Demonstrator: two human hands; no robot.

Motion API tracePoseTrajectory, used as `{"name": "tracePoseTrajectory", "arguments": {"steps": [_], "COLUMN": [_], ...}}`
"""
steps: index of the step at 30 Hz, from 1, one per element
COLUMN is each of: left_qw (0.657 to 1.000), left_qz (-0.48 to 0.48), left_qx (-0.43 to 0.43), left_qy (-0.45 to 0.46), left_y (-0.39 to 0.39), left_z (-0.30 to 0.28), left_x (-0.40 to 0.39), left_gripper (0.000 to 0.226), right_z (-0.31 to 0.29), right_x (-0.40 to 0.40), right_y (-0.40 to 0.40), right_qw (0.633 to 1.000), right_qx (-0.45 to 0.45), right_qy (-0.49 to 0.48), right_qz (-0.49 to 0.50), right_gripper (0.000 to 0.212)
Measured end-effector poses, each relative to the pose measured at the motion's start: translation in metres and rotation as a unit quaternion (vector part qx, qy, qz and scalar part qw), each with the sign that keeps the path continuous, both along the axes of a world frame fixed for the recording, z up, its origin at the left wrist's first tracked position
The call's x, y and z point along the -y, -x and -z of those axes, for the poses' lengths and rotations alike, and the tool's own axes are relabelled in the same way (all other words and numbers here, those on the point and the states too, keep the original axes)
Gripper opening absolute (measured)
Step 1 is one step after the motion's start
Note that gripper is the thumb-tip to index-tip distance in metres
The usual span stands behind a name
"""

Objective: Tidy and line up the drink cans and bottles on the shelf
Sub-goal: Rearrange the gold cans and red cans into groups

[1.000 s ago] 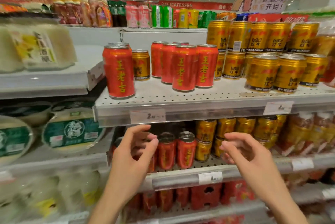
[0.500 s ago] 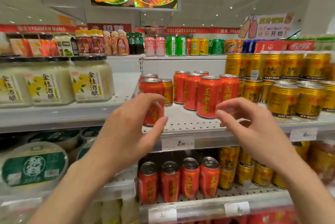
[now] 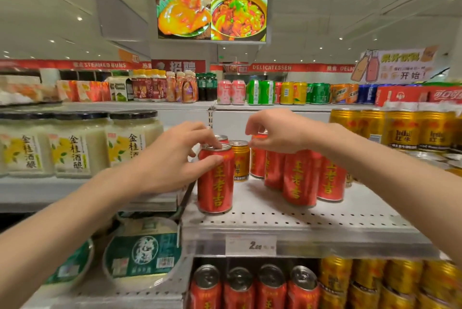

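A lone red can (image 3: 216,183) stands at the front left of the white perforated shelf (image 3: 300,221). My left hand (image 3: 172,158) grips it, fingers over the rim and thumb on its side. Just behind it stands a small gold can (image 3: 241,161). To the right is a cluster of red cans (image 3: 298,176), set unevenly. My right hand (image 3: 285,133) rests over the tops of that cluster with its fingers curled at a rear can's rim. Whether it grips that can is hidden.
Stacked gold cans (image 3: 400,131) fill the shelf's right side. Large white jars (image 3: 72,143) stand on the neighbouring shelf to the left, with lidded bowls (image 3: 142,251) below. Red cans (image 3: 250,288) and gold ones line the shelf underneath. A price tag (image 3: 251,245) marks the front rail.
Both hands rose from the lower shelf to the upper one. My left hand closed on the lone red can, and my right hand reached over the red cluster. The view tilted upward.
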State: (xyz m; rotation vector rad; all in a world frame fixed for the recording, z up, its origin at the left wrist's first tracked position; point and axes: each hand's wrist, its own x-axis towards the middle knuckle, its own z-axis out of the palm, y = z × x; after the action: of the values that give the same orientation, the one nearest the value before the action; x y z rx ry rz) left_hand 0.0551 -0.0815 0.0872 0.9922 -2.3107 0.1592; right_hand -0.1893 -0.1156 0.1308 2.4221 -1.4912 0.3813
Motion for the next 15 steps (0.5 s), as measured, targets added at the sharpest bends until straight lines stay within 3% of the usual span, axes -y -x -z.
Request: {"name": "tracePoseTrajectory", "arguments": {"steps": [6, 15], "left_qw": [0.999, 0.999], "left_qz": [0.000, -0.013], "left_qx": [-0.036, -0.034], "left_qy": [0.012, 0.029], "left_y": [-0.001, 0.001], "left_z": [0.011, 0.015], "left_x": [0.004, 0.004], "left_gripper": [0.030, 0.045], "right_z": [0.007, 0.015], "right_x": [0.057, 0.067], "right_y": [-0.012, -0.017], "right_qw": [0.995, 0.995], "right_qx": [-0.042, -0.010], "right_qy": [-0.084, -0.101], "right_qz": [0.016, -0.014], "right_gripper": [0.039, 0.038]}}
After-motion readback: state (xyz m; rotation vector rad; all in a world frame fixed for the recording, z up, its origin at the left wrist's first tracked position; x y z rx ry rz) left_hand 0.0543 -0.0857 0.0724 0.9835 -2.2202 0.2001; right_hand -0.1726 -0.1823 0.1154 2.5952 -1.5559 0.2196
